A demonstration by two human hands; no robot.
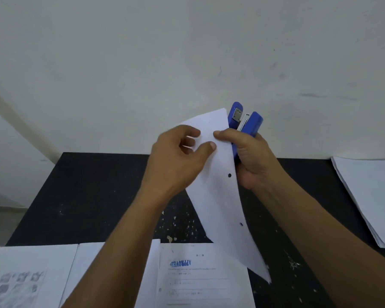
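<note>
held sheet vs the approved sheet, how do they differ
The held sheet is in the air, pinched by the left hand, and by the right hand gripping a stapler; the approved sheet lies on the table. The held sheet curves and shows a blank face; the approved sheet is flat with a blue stamp and print. Both are white.

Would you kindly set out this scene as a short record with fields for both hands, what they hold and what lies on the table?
left hand: pinches the sheet near its top
right hand: grips the stapler, thumb against the sheet's edge
sheet: white, held above the table, two punched holes along one edge
stapler: blue, pointing up, mouth open beside the sheet's top corner
table: black, speckled
stamped page: near edge, blue APPROVED stamp
paper stack: right end of table
picture page: near left corner
</note>
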